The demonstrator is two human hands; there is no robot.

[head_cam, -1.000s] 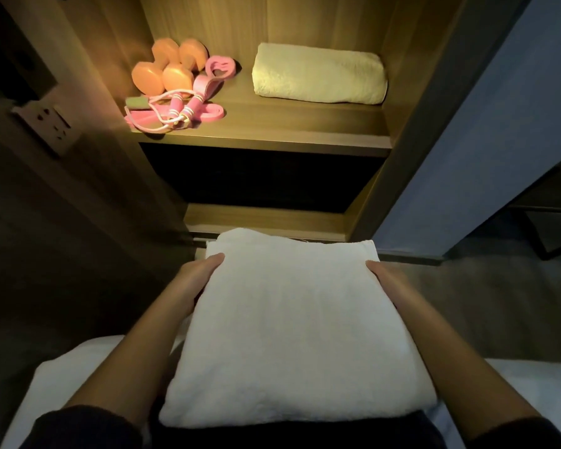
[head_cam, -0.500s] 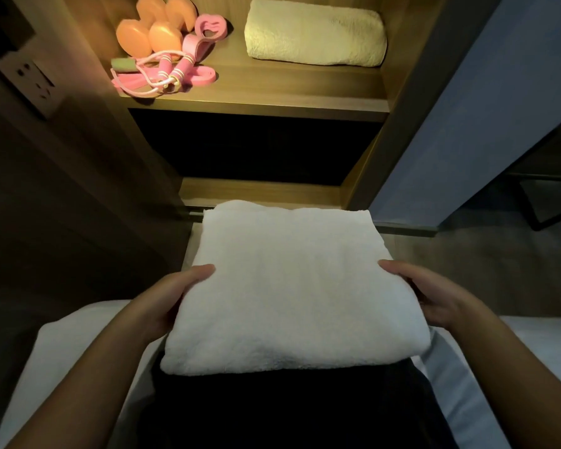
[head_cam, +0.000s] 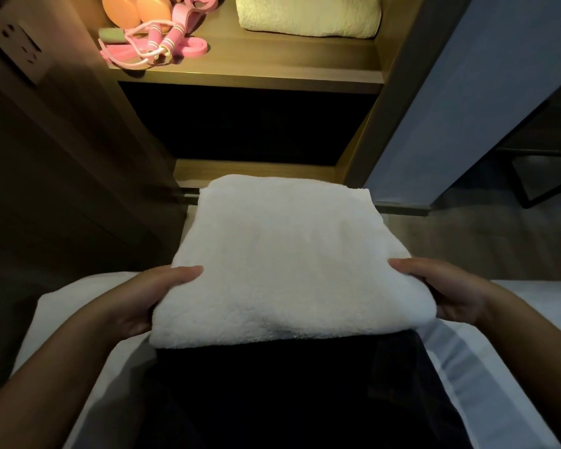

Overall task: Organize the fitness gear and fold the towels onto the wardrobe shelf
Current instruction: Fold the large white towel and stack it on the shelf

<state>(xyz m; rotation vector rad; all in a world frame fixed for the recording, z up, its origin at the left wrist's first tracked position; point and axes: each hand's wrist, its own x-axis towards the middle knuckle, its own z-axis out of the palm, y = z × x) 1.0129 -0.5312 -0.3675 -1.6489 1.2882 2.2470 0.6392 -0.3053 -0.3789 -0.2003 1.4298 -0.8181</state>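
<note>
Both sides of a thick, folded white terry towel (head_cam: 289, 264) are gripped above a dark-clad lap, the left hand (head_cam: 143, 299) clasping its left edge and the right hand (head_cam: 450, 293) its right, thumbs on top. On the lit wooden wardrobe shelf (head_cam: 272, 69) beyond, a folded cream towel (head_cam: 308, 14) lies right, well apart from orange dumbbells (head_cam: 136, 9) and a pink skipping rope (head_cam: 149, 47) at left.
</note>
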